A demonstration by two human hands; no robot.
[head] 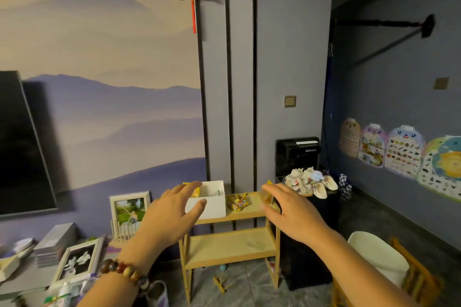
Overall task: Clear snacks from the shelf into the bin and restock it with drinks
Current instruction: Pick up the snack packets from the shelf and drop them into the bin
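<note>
A small two-tier wooden shelf (pixel 232 247) stands against the grey wall. On its top board sit a white open box (pixel 212 204), a yellow snack packet (pixel 238 201) in the middle and another yellow packet (pixel 268 198) at the right end, partly hidden by my fingers. The lower board holds nothing. My left hand (pixel 172 214) reaches toward the white box with spread fingers, thumb in front of the box. My right hand (pixel 289 209) hovers with fingers apart at the right packet; whether it touches is unclear. A white bin (pixel 379 254) stands at the lower right.
A black cabinet (pixel 306 239) with pale soft shoes on top stands right of the shelf. A low counter (pixel 45 279) to the left carries photo frames, boxes and bottles. A dark TV screen (pixel 20 142) hangs at far left. A wooden chair (pixel 419 279) stands by the bin.
</note>
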